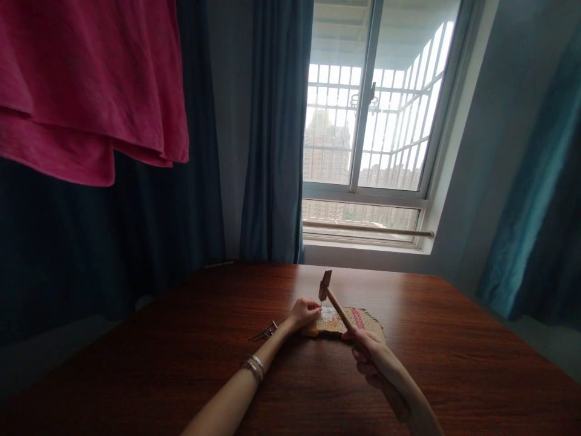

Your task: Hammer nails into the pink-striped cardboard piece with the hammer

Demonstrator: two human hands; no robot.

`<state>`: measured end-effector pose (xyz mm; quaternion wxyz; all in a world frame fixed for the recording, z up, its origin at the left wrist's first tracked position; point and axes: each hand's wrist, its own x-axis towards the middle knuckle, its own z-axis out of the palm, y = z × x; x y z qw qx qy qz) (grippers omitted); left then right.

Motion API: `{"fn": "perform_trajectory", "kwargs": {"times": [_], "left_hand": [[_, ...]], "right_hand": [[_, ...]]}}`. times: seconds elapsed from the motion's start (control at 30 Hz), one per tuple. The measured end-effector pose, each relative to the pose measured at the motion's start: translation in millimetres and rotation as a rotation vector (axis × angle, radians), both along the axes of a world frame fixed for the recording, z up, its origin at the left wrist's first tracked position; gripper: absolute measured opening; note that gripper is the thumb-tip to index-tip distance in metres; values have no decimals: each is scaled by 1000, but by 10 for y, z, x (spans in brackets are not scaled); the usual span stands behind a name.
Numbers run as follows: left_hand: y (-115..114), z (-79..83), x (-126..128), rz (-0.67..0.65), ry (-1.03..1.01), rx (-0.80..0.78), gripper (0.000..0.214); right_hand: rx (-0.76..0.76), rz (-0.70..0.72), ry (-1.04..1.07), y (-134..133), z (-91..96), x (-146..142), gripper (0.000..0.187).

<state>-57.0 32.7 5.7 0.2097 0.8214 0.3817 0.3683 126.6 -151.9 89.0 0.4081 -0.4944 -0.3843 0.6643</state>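
Note:
A small wooden piece (345, 321) with a patterned top and a pink stripe lies on the dark wooden table (181, 357). My left hand (303, 313) rests on its left end, fingers pinched together on something too small to make out. My right hand (367, 350) is closed round the wooden handle of a small hammer (327, 292), whose metal head is raised just above the left hand's fingertips. Bracelets sit on my left wrist.
A small metal tool (265, 332), like pliers or scissors, lies on the table left of my left hand. A pink cloth (91, 85) hangs at the upper left. Blue curtains (275, 133) flank a barred window (372, 121) behind the table.

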Motion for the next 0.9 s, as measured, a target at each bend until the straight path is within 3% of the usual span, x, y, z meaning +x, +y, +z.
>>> {"fn": "perform_trajectory", "kwargs": {"times": [0.43, 0.9], "left_hand": [[37, -37, -9, -20, 28, 19, 25], [-25, 36, -24, -22, 32, -29, 24]], "right_hand": [[35, 22, 36, 42, -49, 4, 43], [59, 11, -2, 3, -51, -74, 45]]}}
